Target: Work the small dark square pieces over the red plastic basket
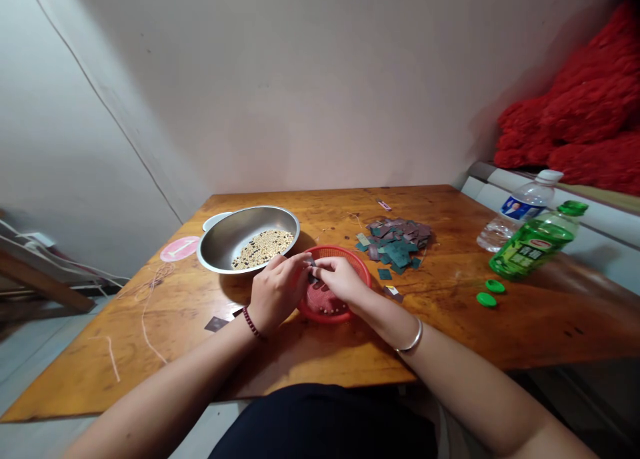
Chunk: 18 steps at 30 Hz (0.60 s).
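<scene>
Over the wooden bench (100, 359), the curled left hand (277, 292) and right hand (340, 279) pinch a dark chip (312, 262) above a red plastic basket (345, 253); a steel bowl of beans (220, 245) sits at eleven o'clock, a pile of green and mauve chips (395, 245) at one o'clock, a pale wall (300, 92) beyond.

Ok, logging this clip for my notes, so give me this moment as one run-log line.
hands: left hand and right hand pinch small dark piece | over: red plastic basket | beside: steel bowl of beans

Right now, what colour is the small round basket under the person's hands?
Red, best seen in the head view: the plastic mesh basket is red from rim to base.
</scene>
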Each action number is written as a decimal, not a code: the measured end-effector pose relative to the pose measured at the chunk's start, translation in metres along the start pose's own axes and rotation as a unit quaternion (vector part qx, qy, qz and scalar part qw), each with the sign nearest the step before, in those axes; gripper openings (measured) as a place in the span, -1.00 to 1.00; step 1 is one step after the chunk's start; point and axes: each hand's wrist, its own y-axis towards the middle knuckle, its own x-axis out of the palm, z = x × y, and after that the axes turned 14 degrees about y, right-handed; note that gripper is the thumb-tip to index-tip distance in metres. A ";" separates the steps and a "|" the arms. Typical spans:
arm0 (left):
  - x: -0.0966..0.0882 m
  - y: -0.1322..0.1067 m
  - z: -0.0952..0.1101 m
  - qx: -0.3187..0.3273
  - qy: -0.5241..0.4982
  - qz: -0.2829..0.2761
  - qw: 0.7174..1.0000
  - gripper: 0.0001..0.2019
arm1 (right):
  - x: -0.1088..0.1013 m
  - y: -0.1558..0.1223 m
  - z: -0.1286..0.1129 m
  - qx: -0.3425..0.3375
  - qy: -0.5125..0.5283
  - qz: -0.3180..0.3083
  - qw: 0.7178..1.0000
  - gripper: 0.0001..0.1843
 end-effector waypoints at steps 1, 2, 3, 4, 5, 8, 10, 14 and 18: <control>0.000 0.000 0.000 -0.001 0.000 0.002 1.000 -0.81 | 0.000 -0.001 -0.001 0.000 0.001 0.000 1.000 -0.88; 0.001 0.000 0.000 -0.003 -0.001 0.001 1.000 -0.81 | 0.000 -0.001 -0.001 0.000 0.001 -0.001 1.000 -0.88; 0.001 0.000 0.000 -0.007 -0.002 0.000 1.000 -0.81 | 0.000 -0.001 -0.001 -0.002 0.001 -0.003 1.000 -0.88; 0.001 0.000 0.000 -0.010 -0.002 -0.001 1.000 -0.80 | 0.000 -0.001 -0.001 -0.004 0.000 -0.006 1.000 -0.89; 0.001 0.000 0.000 -0.012 -0.002 -0.002 1.000 -0.80 | -0.001 -0.002 -0.001 -0.006 -0.002 -0.008 1.000 -0.89; 0.001 0.000 0.000 -0.010 -0.007 0.003 1.000 -0.80 | -0.001 -0.002 -0.001 -0.007 -0.006 -0.007 1.000 -0.88; 0.002 0.000 0.000 -0.006 -0.009 0.005 1.000 -0.80 | -0.001 -0.002 -0.002 -0.005 -0.008 -0.003 1.000 -0.88; 0.003 -0.001 0.000 -0.014 -0.009 0.000 1.000 -0.78 | 0.000 -0.002 -0.003 -0.008 -0.007 -0.006 1.000 -0.88; 0.004 -0.002 0.000 -0.017 -0.014 -0.001 1.000 -0.79 | 0.000 -0.002 -0.003 -0.011 -0.008 -0.009 1.000 -0.88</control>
